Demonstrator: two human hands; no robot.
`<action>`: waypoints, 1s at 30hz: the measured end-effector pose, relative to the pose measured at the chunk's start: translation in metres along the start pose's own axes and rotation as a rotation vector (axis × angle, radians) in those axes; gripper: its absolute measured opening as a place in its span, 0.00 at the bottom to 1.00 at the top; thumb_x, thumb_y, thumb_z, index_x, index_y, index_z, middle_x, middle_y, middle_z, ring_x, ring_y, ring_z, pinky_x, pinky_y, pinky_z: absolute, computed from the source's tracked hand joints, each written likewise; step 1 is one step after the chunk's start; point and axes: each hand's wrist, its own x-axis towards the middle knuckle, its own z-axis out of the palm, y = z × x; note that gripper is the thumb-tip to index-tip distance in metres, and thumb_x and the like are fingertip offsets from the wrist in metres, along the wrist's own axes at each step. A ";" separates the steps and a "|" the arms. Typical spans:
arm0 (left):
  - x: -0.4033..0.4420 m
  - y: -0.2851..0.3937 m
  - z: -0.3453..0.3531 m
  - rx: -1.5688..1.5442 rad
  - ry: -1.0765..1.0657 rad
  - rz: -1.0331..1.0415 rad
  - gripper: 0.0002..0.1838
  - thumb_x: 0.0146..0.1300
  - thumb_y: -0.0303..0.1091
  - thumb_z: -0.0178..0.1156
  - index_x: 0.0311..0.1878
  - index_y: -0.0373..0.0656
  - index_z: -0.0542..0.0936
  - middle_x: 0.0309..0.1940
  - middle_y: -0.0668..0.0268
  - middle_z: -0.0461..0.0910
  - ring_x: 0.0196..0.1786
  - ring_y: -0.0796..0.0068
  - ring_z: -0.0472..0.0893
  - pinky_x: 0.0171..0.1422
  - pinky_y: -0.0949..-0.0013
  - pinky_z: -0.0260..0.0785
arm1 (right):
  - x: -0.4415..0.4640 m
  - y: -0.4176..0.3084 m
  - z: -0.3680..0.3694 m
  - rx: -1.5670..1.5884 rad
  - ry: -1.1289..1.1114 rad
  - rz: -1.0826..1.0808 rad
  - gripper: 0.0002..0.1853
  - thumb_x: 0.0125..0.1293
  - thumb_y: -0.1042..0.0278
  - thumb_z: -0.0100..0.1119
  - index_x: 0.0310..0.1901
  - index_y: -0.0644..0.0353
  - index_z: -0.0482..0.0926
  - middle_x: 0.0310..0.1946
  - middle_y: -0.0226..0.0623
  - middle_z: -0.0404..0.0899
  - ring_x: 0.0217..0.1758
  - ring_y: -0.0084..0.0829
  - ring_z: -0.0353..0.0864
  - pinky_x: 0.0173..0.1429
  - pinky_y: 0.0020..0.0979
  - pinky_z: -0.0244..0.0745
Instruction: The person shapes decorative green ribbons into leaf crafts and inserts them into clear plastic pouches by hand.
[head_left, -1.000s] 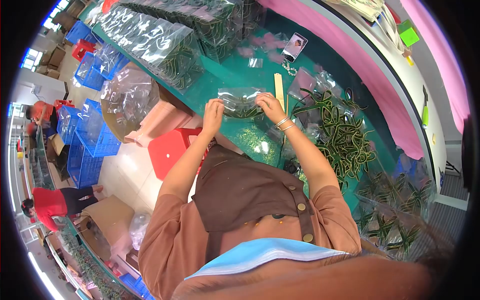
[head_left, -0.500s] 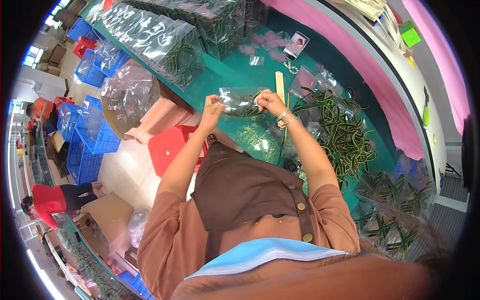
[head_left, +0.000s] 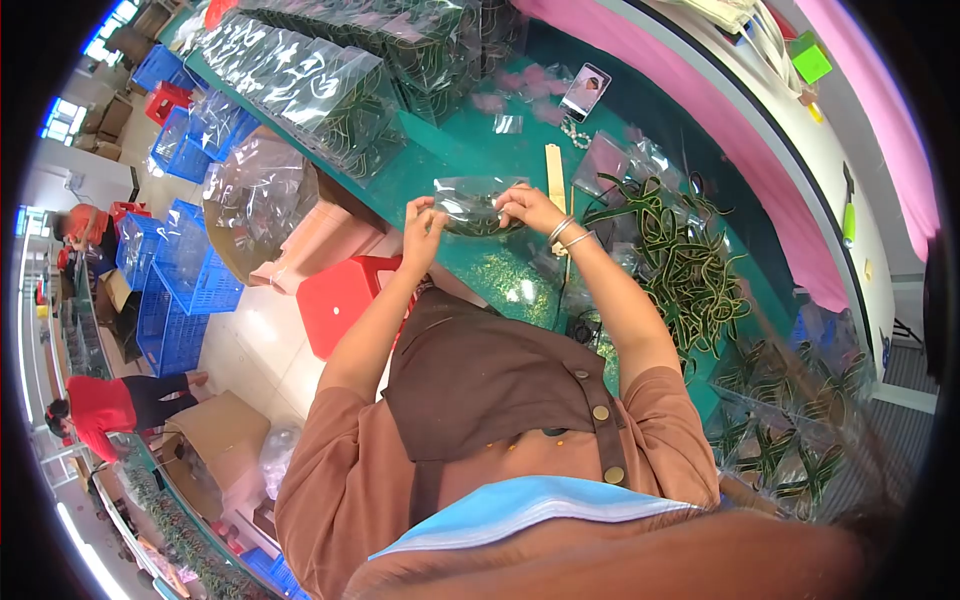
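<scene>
A clear plastic bag (head_left: 468, 203) with a dark green, yellow-edged piece inside lies flat over the green table. My left hand (head_left: 424, 228) is at the bag's left end, fingers bent together by its edge; whether they grip it is hard to make out. At the other end, my right hand (head_left: 530, 208) pinches the bag's right part, thumb and fingers pressed together. Right of my hands stands a heap of loose green strips with yellow edges (head_left: 690, 270). A pale wooden ruler (head_left: 555, 180) lies just beyond my right hand.
Rows of filled bags (head_left: 300, 90) stand at the upper left. A phone (head_left: 585, 93) and a bead string lie toward the back. A red stool (head_left: 335, 305) and blue crates (head_left: 190, 265) are at left. Two people are farther left. More bagged pieces (head_left: 780, 450) lie at lower right.
My right hand has shifted slightly left along the bag, its fingers now over the bag's right part. My left hand has moved a little left, and its fingers have changed position.
</scene>
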 end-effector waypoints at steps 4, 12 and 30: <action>-0.001 0.020 0.014 -0.275 0.240 -0.148 0.08 0.64 0.25 0.61 0.46 0.40 0.80 0.60 0.56 0.66 0.61 0.55 0.73 0.68 0.59 0.63 | -0.013 -0.015 0.022 0.326 0.299 0.093 0.10 0.63 0.70 0.60 0.46 0.56 0.80 0.38 0.31 0.83 0.54 0.33 0.75 0.64 0.41 0.62; 0.016 0.016 -0.012 0.574 -0.208 0.434 0.17 0.64 0.28 0.60 0.56 0.46 0.78 0.66 0.59 0.70 0.72 0.55 0.66 0.74 0.51 0.58 | -0.039 -0.013 0.022 -0.677 0.452 -0.463 0.16 0.61 0.72 0.63 0.52 0.57 0.77 0.54 0.36 0.78 0.65 0.40 0.71 0.73 0.47 0.61; 0.013 0.000 -0.023 0.323 -0.203 0.570 0.16 0.52 0.29 0.73 0.44 0.40 0.82 0.55 0.61 0.82 0.64 0.59 0.77 0.63 0.62 0.74 | -0.049 0.012 0.017 -0.630 0.355 -0.483 0.24 0.64 0.63 0.64 0.62 0.52 0.76 0.66 0.31 0.73 0.73 0.35 0.66 0.77 0.50 0.55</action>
